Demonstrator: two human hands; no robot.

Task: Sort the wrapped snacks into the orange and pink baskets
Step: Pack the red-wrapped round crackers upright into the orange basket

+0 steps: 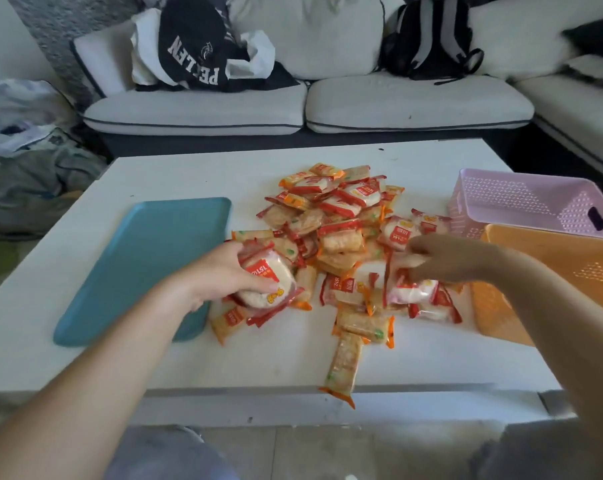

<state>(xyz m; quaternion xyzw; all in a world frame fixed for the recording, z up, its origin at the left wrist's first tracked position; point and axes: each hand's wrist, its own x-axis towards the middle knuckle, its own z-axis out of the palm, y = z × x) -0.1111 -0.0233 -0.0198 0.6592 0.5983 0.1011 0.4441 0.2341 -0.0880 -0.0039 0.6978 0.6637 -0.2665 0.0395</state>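
Note:
A heap of wrapped snacks covers the middle of the white table: round white rice cakes in red wrappers and long brown crackers in orange wrappers. My left hand grips a red-wrapped rice cake at the heap's left edge. My right hand reaches into the heap's right side, fingers curled on a red-wrapped snack. The pink basket stands at the right, with the orange basket just in front of it, under my right forearm.
A teal tray lies left of the heap. One orange-wrapped cracker hangs over the table's front edge. Behind the table stands a white sofa with a bag and a backpack on it.

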